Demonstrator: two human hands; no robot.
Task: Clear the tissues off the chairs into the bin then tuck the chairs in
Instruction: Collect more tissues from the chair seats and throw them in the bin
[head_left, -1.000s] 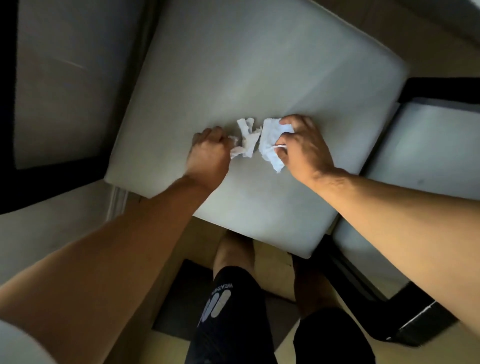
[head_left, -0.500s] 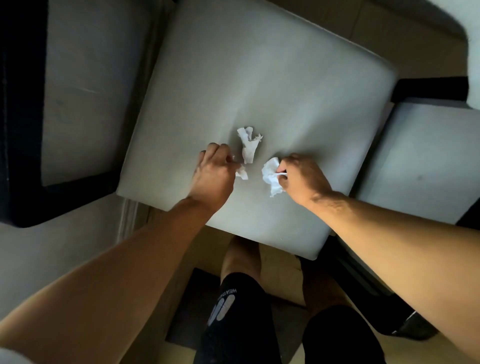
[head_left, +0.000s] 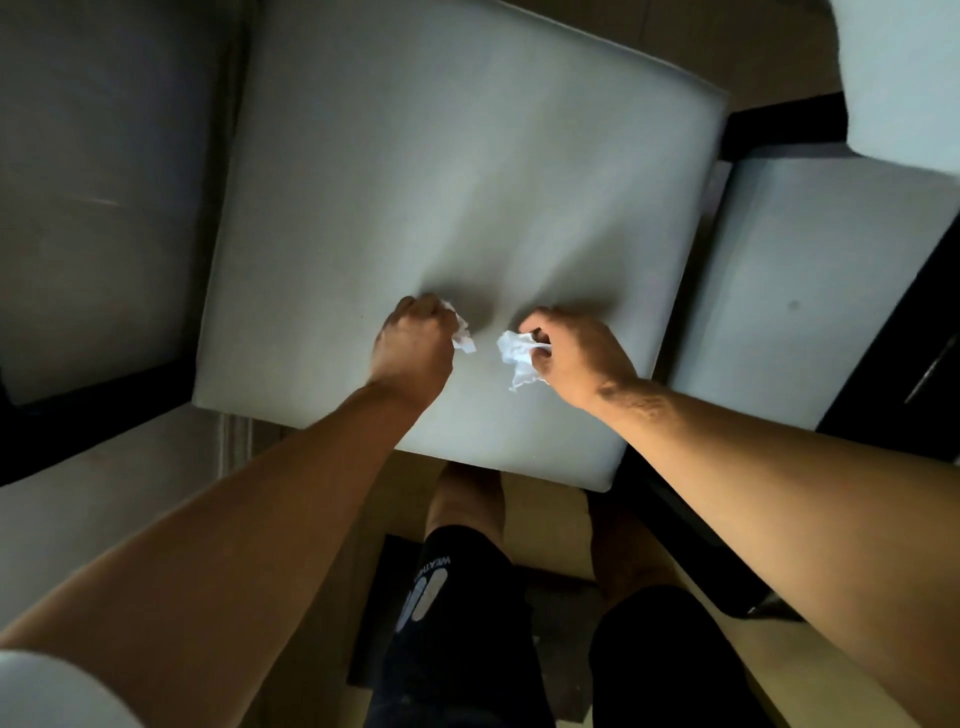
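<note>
A pale grey padded chair seat (head_left: 467, 156) fills the middle of the head view. My left hand (head_left: 413, 348) is closed over a small white crumpled tissue (head_left: 462, 338) that pokes out beside the thumb. My right hand (head_left: 576, 353) grips a larger crumpled white tissue (head_left: 517, 358) that hangs from its fingers just above the seat. Both hands hover near the seat's front half, a short gap apart. No loose tissue shows on the seat. The bin is not in view.
A second pale chair seat (head_left: 810, 291) stands to the right with a dark frame (head_left: 909, 332) beside it. A grey surface with a black edge (head_left: 93, 260) lies to the left. My legs and a dark floor mat (head_left: 384, 623) are below.
The middle tissue that lay on the seat is gone from it and my left hand has closed on tissue. Both hands have pulled back toward the seat's front with the tissues.
</note>
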